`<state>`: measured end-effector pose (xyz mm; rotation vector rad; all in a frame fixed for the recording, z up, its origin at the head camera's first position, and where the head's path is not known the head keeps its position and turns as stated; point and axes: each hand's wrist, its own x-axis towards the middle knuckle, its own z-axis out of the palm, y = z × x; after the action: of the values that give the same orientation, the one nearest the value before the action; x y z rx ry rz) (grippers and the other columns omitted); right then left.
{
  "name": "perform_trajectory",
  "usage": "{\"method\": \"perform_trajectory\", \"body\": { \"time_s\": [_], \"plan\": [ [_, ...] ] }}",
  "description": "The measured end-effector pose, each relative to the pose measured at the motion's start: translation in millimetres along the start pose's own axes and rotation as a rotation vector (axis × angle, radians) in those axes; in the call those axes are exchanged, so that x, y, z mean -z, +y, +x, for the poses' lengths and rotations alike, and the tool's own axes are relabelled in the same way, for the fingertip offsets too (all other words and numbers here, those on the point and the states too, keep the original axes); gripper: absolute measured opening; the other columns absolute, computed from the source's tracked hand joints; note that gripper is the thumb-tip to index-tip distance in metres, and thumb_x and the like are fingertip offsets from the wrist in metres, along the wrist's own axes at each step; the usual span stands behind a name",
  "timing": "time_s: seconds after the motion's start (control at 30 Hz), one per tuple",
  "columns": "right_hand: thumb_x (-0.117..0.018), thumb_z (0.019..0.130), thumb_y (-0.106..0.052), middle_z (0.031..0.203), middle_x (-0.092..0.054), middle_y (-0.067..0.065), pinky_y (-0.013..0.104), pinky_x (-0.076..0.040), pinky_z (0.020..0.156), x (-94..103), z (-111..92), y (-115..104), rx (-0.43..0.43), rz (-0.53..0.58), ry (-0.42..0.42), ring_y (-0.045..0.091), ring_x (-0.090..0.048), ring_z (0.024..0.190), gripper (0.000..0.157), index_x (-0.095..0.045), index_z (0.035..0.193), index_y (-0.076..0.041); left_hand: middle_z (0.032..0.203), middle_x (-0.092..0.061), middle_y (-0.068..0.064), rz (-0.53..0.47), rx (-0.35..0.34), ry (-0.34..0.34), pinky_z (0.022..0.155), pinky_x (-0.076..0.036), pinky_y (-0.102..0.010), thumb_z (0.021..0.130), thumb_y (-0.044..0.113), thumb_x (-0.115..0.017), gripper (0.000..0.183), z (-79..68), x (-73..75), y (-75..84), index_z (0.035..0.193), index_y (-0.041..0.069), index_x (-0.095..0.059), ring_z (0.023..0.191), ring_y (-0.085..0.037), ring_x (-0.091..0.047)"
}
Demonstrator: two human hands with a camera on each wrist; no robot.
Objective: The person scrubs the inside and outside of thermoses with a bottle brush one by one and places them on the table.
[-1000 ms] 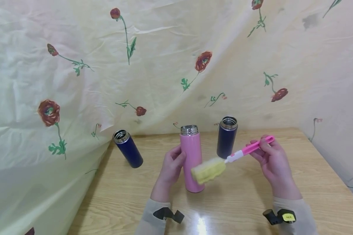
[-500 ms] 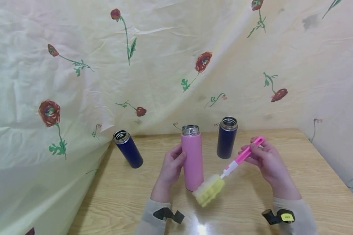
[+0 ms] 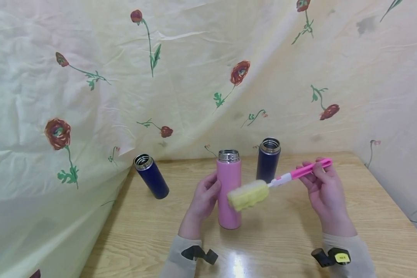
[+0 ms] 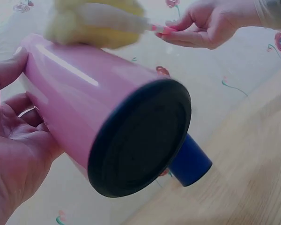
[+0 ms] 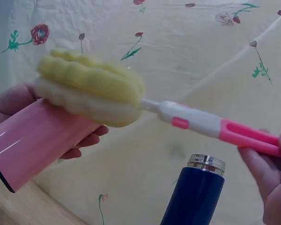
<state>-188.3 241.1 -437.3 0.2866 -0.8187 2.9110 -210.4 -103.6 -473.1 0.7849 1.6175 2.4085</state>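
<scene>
My left hand [image 3: 204,199] grips a pink thermos bottle [image 3: 229,177] by its left side; the steel mouth is uncapped and points up. In the left wrist view the bottle's black base [image 4: 140,138] faces the camera. My right hand [image 3: 328,193] pinches the pink handle of a bottle brush [image 3: 281,179] between thumb and fingers. The brush's yellow and white sponge head [image 3: 248,195] lies across the bottle's lower front in the head view. In the right wrist view the sponge [image 5: 91,89] is against the pink bottle's side.
One dark blue bottle [image 3: 267,162], open at the top, stands behind the brush. Another blue bottle [image 3: 153,177] stands at the left by the cloth. Poppy-patterned cloth [image 3: 194,77] hangs behind the wooden table [image 3: 139,239].
The brush head swung down to the bottle's base, then came back up across its front. My right hand shifted back and to the right. The pink bottle moved slightly right.
</scene>
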Motion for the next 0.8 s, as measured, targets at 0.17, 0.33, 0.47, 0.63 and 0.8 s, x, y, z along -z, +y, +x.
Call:
{"method": "perform_trajectory", "body": {
  "time_s": [0.17,0.33,0.47,0.63,0.8],
  "plan": [
    [-0.051,0.110,-0.005,0.107,-0.073,0.023,0.045,-0.060,0.094,-4.6,-0.3,-2.2,0.070,0.204,0.067,0.039,-0.077,0.103,0.006,-0.052,0.116,-0.003,0.151,-0.059,-0.017,0.048,0.035,-0.003,0.113,-0.050,-0.042,0.102,0.036,-0.073,0.077,0.5,-1.8,0.2,0.158,-0.007,-0.043,0.130,-0.023,-0.061],
    [-0.053,0.109,-0.005,0.104,-0.073,0.023,0.045,-0.060,0.094,-7.1,-1.2,-2.4,0.104,0.248,0.111,0.039,-0.077,0.101,0.005,-0.054,0.112,-0.002,0.147,-0.060,-0.021,0.167,0.135,0.080,0.116,-0.048,-0.042,0.091,0.021,-0.083,0.081,1.4,-8.7,3.3,0.158,-0.003,-0.046,0.131,-0.029,-0.062],
    [-0.055,0.108,-0.004,0.104,-0.072,0.023,0.045,-0.059,0.095,-8.6,-1.5,-1.9,0.129,0.277,0.130,0.040,-0.077,0.101,0.006,-0.054,0.113,-0.002,0.145,-0.061,-0.020,0.212,0.177,0.125,0.118,-0.045,-0.045,0.091,0.007,-0.078,0.075,2.0,-12.9,4.7,0.158,-0.002,-0.045,0.133,-0.032,-0.060],
    [-0.056,0.107,-0.002,0.103,-0.072,0.024,0.046,-0.060,0.095,-11.0,-0.8,-2.1,0.151,0.333,0.159,0.041,-0.078,0.098,0.005,-0.056,0.111,-0.001,0.146,-0.057,-0.017,0.170,0.148,0.092,0.115,-0.049,-0.041,0.090,0.003,-0.078,0.077,2.8,-12.5,2.8,0.159,-0.003,-0.044,0.131,-0.028,-0.060],
    [-0.056,0.107,-0.003,0.102,-0.072,0.023,0.045,-0.059,0.096,-10.4,-1.7,-0.9,0.129,0.368,0.190,0.040,-0.077,0.098,0.004,-0.056,0.110,-0.002,0.150,-0.056,-0.021,0.185,0.163,0.098,0.110,-0.054,-0.039,0.090,0.003,-0.079,0.074,2.6,-11.7,3.7,0.158,-0.002,-0.048,0.132,-0.033,-0.062]
  ]
}}
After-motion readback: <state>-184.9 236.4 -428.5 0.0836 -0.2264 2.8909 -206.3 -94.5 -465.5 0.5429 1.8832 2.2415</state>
